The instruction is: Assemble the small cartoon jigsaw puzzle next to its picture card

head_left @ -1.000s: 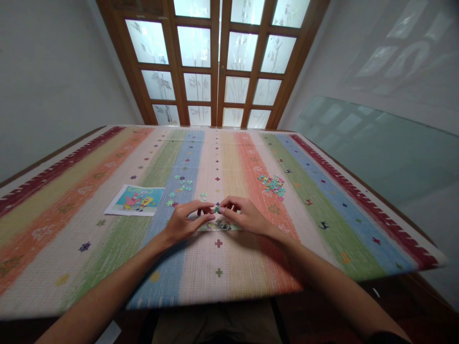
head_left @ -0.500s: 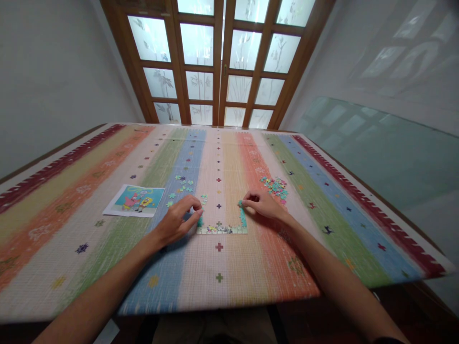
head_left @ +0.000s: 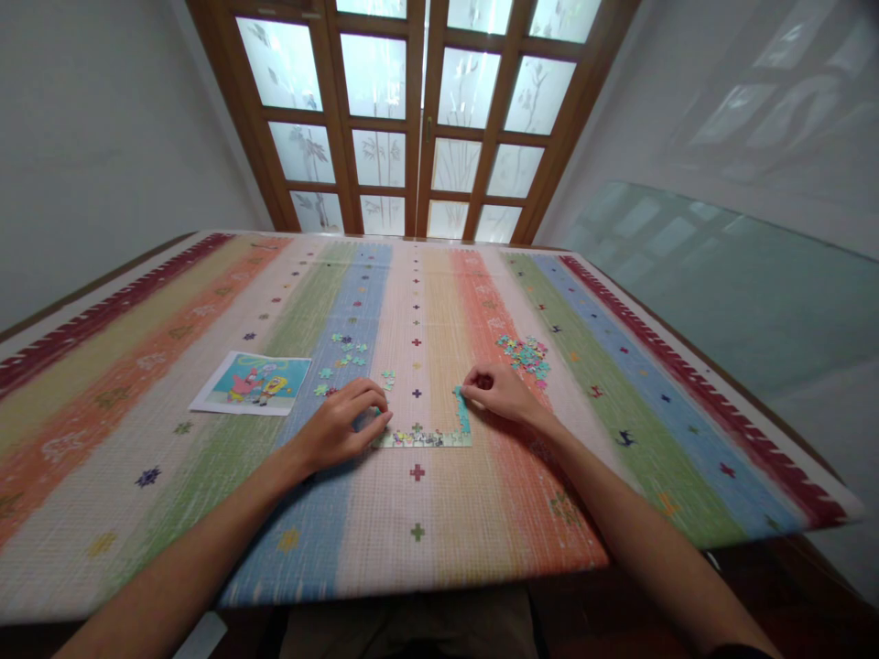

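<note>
A partly joined jigsaw puzzle (head_left: 432,439) lies on the striped cloth, with a bottom row and a teal column up its right side. At the top of that column, my right hand (head_left: 504,394) pinches a teal jigsaw piece (head_left: 458,392) between thumb and forefinger. My left hand (head_left: 347,423) curls over the puzzle's left side, thumb and forefinger nearly together; a bit of teal shows between them, but what they grip is hidden. Just beyond it lie a few joined pieces (head_left: 388,377).
Loose pieces (head_left: 350,348) are scattered beyond my left hand. A heap of pieces (head_left: 526,355) sits beyond my right hand. A printed cartoon picture (head_left: 254,384) lies at left. The cloth-covered table (head_left: 418,513) reaches toward wooden glazed doors (head_left: 418,128).
My left hand has turned and slid slightly lower, now covering more of the puzzle's left side. The right hand stays pinched at the right column's top. The view has shifted slightly.
</note>
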{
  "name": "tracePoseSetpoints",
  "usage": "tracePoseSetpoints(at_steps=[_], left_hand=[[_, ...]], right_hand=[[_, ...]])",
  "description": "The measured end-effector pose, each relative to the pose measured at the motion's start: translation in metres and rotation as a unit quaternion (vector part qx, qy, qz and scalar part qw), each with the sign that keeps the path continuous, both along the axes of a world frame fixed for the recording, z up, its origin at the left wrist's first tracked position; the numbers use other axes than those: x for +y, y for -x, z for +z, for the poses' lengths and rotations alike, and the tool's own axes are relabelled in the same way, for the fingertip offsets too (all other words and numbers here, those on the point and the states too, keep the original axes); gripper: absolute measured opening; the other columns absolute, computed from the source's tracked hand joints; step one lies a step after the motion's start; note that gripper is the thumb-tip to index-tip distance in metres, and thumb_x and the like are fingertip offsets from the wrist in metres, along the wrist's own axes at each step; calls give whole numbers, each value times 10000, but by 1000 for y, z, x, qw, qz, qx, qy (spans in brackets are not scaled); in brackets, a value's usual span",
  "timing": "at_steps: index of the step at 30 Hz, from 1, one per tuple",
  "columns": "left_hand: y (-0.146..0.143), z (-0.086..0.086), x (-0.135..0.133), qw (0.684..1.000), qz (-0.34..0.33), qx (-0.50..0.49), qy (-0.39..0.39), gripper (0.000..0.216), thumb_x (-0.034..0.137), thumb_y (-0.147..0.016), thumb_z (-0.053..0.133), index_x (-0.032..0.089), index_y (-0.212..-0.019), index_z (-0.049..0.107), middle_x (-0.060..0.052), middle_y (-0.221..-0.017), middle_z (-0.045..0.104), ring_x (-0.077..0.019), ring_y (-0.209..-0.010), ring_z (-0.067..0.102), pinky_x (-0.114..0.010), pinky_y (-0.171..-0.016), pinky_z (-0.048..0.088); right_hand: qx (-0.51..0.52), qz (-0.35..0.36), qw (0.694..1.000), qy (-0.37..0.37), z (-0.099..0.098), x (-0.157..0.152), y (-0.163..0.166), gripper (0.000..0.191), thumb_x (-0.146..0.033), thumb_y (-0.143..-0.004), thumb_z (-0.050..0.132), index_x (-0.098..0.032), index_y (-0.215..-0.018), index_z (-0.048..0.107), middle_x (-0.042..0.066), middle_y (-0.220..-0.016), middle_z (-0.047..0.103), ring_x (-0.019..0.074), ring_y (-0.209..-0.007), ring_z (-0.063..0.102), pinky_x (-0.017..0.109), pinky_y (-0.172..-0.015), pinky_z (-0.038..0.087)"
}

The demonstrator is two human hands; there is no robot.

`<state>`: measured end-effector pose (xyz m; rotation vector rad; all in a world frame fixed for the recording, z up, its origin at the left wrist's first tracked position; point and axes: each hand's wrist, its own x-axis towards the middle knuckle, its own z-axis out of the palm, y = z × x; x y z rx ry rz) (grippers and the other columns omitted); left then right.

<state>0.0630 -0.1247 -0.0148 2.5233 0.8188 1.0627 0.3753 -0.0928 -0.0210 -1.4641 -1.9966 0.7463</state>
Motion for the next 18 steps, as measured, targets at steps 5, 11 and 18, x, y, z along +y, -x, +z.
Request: tracePoseSetpoints(at_steps=[5,11,18], left_hand=[[1,0,0,1000,-2,8,3,101,210,-980,572,193,-909,642,-62,-922,678,-189,-882,649,-339,-794,545],[1,-1,0,1000,-2,16,10,111,216,-976,570,194,-902,649,-61,-929,681,-192,-887,648,-344,-808,548],[2,-3,1,1000,-4,20,4,111,204,-982,567,187,-909,648,-67,-935,675,-195,-891,648,-342,-806,543]], right_hand=[[1,-5,1000,-7,-2,0,-1,57,-210,-755,660,-171,-745,701,11,-660,647,140,-599,541,270,-597,417],[-2,6,1000,-15,0,-1,-1,90,-225,-801,659,-177,-778,732,29,-697,671,154,-632,563,288,-631,440],[-2,17,1000,-17,-1,-1,-1,114,-284,-823,708,-184,-780,741,40,-712,688,161,-636,572,295,-627,446]])
